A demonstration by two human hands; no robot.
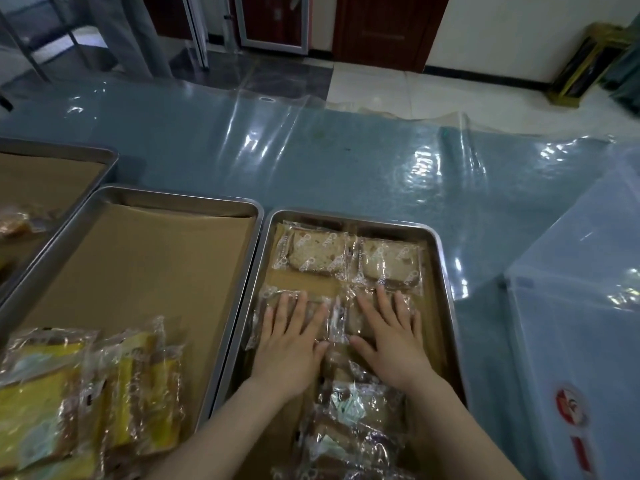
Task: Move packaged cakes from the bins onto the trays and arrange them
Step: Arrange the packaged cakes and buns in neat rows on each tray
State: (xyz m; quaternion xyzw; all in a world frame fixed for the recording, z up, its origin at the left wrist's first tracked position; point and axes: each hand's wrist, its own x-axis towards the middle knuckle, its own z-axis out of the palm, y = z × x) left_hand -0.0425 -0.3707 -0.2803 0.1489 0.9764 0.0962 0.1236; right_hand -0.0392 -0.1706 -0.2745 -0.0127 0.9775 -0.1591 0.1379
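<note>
Worktop (pixel 346 161) under a wrinkled clear sheet runs wide beyond the trays, open up to its far edge, where tiled floor begins. A white box (pixel 581 323) closes off the right side, near the right tray's rim.

Three metal trays lined with brown paper lie side by side: the left tray (pixel 69 149) partly out of view, and the middle tray (pixel 173 197) just beside the right tray (pixel 346 218) along their long rims. Most of the middle tray's paper is bare. Only its near left corner carries a heap of yellow-wrapped cakes (pixel 86 393).

In the right tray a heap of clear-wrapped cakes (pixel 356 410) fills the near end, between the forearms. Two packaged cakes (pixel 317 252) lie flat side by side in the far row.

Just nearer lies a second row, under the hands. The left hand (pixel 291 341) presses flat on one wrapped cake (pixel 258 327) and the right hand (pixel 391 337) on its neighbour (pixel 349 317) — fingers straight and spread, thumbs close, hands apart. The right hand's fingertips reach the far row's near edge, while a strip of bare paper separates the left hand's cake from that row.
</note>
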